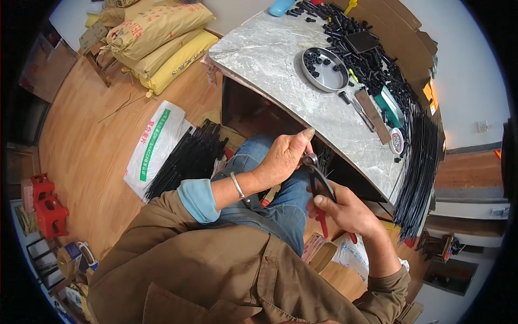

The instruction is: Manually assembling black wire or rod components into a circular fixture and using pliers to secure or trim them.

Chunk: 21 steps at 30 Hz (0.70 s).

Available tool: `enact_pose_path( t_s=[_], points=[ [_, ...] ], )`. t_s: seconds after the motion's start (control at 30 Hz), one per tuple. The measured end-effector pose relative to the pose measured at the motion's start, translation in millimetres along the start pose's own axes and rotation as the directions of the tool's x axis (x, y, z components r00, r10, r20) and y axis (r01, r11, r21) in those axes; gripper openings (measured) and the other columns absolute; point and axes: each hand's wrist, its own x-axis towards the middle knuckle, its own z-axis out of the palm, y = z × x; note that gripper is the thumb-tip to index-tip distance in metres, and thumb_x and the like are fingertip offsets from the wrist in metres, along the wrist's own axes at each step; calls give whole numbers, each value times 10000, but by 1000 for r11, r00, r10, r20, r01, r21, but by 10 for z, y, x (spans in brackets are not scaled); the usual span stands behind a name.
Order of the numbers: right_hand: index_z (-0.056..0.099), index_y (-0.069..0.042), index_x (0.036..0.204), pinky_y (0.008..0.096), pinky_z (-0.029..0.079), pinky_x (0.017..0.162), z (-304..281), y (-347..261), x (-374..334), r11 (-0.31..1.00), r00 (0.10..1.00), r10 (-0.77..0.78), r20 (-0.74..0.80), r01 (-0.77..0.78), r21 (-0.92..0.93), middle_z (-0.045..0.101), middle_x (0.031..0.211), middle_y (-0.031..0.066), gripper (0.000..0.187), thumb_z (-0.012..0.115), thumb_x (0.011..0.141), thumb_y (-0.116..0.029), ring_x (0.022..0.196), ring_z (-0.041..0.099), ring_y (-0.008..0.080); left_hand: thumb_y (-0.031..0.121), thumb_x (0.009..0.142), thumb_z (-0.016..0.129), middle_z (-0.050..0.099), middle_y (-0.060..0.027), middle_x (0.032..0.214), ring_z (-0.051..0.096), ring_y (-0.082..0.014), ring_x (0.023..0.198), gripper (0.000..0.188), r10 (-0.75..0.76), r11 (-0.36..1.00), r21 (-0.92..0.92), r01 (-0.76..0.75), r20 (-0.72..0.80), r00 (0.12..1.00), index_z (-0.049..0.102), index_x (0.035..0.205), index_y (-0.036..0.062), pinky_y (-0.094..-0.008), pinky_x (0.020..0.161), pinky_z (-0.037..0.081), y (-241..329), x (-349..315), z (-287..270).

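My right hand [348, 208] is wrapped round a pair of pliers [325, 186] with dark jaws and red grips. The grips are spread, and the plier head points up and left, close against my left hand [283, 156]. My left hand is closed with its thumb on top, in front of the table edge and above my lap. Whatever its fingers hold is hidden behind the hand and the plier head.
Before me stands a grey marbled table [259, 51] with a round metal tray [310, 81], a heap of black parts [377, 70], a flat bar [372, 116] and a small white bowl [396, 141]. Long black rods [413, 178] overhang its right end; more rods [186, 156] lie at floor left.
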Motion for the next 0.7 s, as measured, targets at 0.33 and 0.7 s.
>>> enact_pose_path(
  t_s=[0.33,0.7],
  points=[
    [504,-52,986,229,365,436,-42,-183,-114,943,950,299,89,-308,123,420,633,-35,165,534,976,-213,500,413,62,452,1006,363,477,-62,541,446,-95,531,592,68,994,88,-70,31,997,593,744,-26,-274,504,386,19,-77,55],
    [526,26,969,464,463,676,-636,266,438,759,857,-220,-466,-150,-634,614,764,254,464,601,890,-425,768,614,413,349,1036,322,457,29,623,411,-58,558,435,520,854,280,-438,-439,733,610,1095,27,-224,524,344,1097,460,-609]
  ],
)
